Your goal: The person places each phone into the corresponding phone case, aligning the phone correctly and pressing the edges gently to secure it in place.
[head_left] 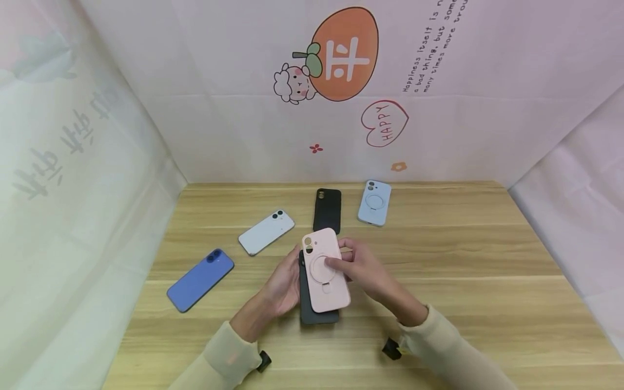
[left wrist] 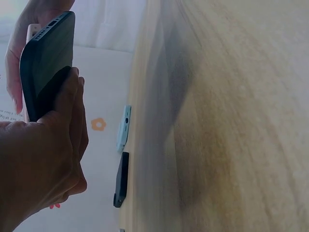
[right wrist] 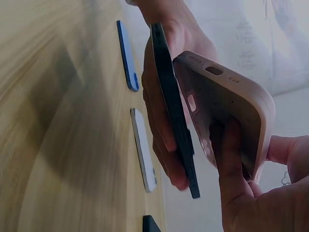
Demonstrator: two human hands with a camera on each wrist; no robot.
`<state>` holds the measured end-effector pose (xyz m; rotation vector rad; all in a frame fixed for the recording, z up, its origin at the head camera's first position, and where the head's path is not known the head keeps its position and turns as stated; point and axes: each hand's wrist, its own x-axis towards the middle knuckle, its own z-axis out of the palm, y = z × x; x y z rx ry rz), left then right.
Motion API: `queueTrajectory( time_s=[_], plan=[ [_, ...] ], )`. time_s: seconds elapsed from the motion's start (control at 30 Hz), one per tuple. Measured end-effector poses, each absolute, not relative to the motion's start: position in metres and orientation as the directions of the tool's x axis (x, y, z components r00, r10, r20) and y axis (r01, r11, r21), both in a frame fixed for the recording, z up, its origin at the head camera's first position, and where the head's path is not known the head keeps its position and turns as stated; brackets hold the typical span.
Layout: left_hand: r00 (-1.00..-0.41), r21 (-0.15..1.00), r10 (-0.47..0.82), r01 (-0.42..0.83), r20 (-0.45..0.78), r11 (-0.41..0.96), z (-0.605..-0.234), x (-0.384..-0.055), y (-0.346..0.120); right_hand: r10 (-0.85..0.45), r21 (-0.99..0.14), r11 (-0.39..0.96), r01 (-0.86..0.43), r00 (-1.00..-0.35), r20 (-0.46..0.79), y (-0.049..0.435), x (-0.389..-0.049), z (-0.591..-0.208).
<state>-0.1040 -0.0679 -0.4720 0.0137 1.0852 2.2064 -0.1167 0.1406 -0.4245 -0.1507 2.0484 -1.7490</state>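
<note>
My left hand (head_left: 284, 284) grips a dark phone (head_left: 306, 311) along its left side, above the table. In the left wrist view, the charging port and speaker holes show on the end of the dark phone (left wrist: 53, 53). My right hand (head_left: 365, 268) pinches a pink phone case (head_left: 317, 279) at its right edge, thumb on the round ring of its back and fingers inside. The hollow inside of the pink case (right wrist: 236, 96) faces the dark phone in the right wrist view. From the head view, the case overlaps most of the phone.
A blue phone (head_left: 200, 280) and a white phone (head_left: 266, 232) lie on the wooden table (head_left: 463, 271) at the left. Behind my hands are a black phone case (head_left: 327, 211) and a light blue phone case (head_left: 374, 203) with a ring. Printed white cloth (head_left: 234, 108) hangs behind.
</note>
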Motion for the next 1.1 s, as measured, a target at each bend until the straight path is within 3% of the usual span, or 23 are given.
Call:
queueTrajectory(
  time_s=[0.67,0.83,1.1],
  plan=[
    [-0.804,0.697,0.53,-0.543,-0.27,-0.468,-0.473,-0.104,-0.064,-0.374,-0.957,0.175,0.231,-0.884,-0.281,0.128,-0.112,-0.43],
    [-0.794,0.728,0.53,-0.547,-0.297,-0.412,-0.473,-0.104,-0.066,-0.374,-0.957,0.17,0.236,-0.883,-0.284,0.126,-0.11,-0.432],
    [-0.789,0.721,0.517,-0.565,-0.33,-0.402,-0.471,-0.103,-0.069,-0.36,-0.951,0.26,0.169,-0.896,-0.258,0.129,-0.109,-0.434]
  ],
)
